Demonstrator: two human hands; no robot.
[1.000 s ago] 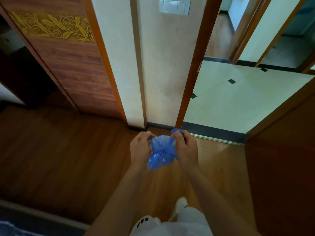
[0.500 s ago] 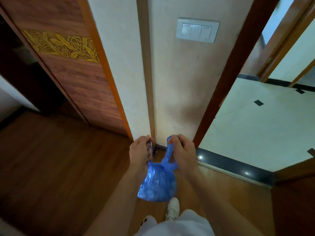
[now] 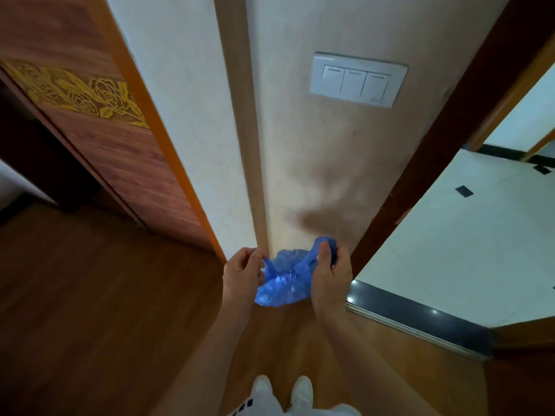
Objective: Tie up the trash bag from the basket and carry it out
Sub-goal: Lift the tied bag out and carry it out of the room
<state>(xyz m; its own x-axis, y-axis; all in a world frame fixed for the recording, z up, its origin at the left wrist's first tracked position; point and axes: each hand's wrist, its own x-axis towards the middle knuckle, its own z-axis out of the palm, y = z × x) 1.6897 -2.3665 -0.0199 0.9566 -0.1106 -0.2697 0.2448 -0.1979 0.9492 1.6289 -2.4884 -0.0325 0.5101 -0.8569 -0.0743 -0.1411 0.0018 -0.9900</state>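
Note:
A small blue plastic trash bag (image 3: 283,285) hangs between my two hands at waist height, above the wooden floor. My left hand (image 3: 241,273) pinches one handle strip of the bag on the left. My right hand (image 3: 330,273) is closed on the other handle strip, which loops over my thumb at the upper right. The bag's top is gathered and twisted between the two strips, and its body bulges below. No basket is in view.
A wall (image 3: 324,163) with a white triple light switch (image 3: 359,79) is straight ahead. A dark wooden door frame (image 3: 420,181) on the right opens onto a white tiled floor (image 3: 468,241) past a black threshold (image 3: 420,319). A carved wooden door (image 3: 120,151) stands left.
The view has moved closer to the wall. The bag, which hung lower from its two strips, is now pulled up and wider between my hands.

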